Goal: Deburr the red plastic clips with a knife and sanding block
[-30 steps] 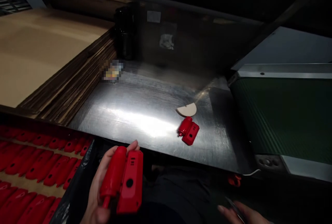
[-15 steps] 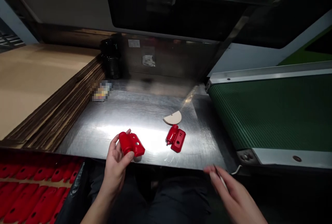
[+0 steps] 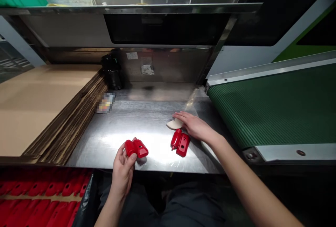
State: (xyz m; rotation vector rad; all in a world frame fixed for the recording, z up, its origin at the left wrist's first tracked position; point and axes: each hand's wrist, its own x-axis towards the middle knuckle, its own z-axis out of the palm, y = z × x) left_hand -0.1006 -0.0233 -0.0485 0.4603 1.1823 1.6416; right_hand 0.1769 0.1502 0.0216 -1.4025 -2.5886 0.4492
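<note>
My left hand grips a red plastic part just above the front of the metal table. Another red part lies on the metal, right of centre. Behind it is a pale, flat half-round piece. My right hand reaches over the right end of that pale piece, palm down, fingers stretched out and covering part of it. Nothing is seen gripped in it.
A tall stack of cardboard sheets stands at the left, beside a black container. A green conveyor belt runs at the right. Rows of red parts fill a box at the lower left.
My right hand has moved from the table's front right edge up to the pale half-round piece. The thin object it held no longer shows. My left hand still holds its red part. The view has shifted.
</note>
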